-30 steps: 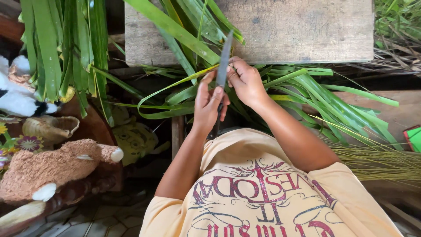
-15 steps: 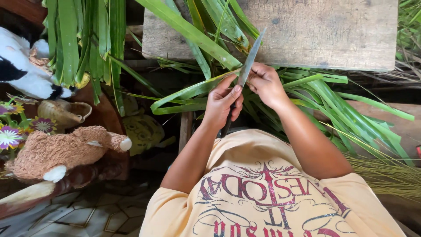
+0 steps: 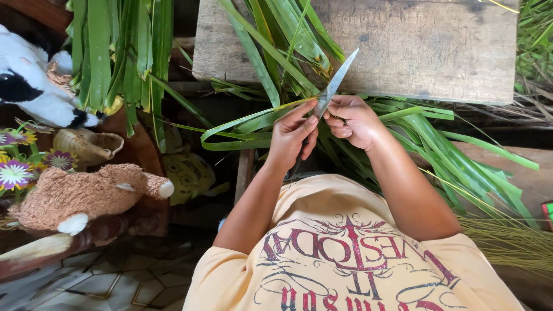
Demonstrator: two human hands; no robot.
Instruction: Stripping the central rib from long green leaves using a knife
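Note:
My left hand grips a long knife. The dark handle runs down under the palm, and the grey blade points up and to the right over the wooden bench. My right hand is closed on a long green leaf strip right beside the blade. The strip curves away to the left from where the two hands meet. Both hands are close together above my lap, in front of a yellow printed shirt.
A worn wooden bench lies ahead with green leaves over it. More leaves pile at the right and hang at upper left. A bundle of thin midribs lies at lower right. Plush toys and a woven shoe sit at left.
The knife blade has tilted further to the right. Both hands have shifted slightly right and down in view, and the leaf strip stays between them.

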